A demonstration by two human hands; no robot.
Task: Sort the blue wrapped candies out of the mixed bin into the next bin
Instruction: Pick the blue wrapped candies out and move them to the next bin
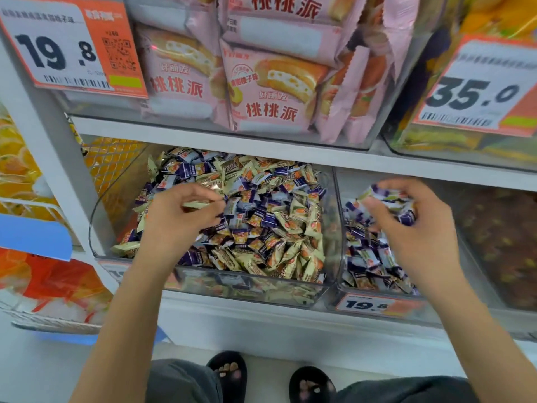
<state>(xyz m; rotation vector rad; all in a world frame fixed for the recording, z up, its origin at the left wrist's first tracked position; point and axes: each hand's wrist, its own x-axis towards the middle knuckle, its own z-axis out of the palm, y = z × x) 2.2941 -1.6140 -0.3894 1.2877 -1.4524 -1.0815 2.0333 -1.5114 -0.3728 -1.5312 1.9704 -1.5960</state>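
Both hands working the candy bins at once, one picking, one dropping off.

The left hand (177,216) sits low over the mixed bin (247,289), fingers curled in and pinching a cream wrapper at the heap's top, likely clearing it off the blue wrapped candies (232,206) just right of its fingertips. The right hand (406,222) hovers over the next bin (340,228), fingers bunched round a small clutch of blue ones, held above the sorted pile (366,257) so they fall in. Plenty of blue remains in the mix.
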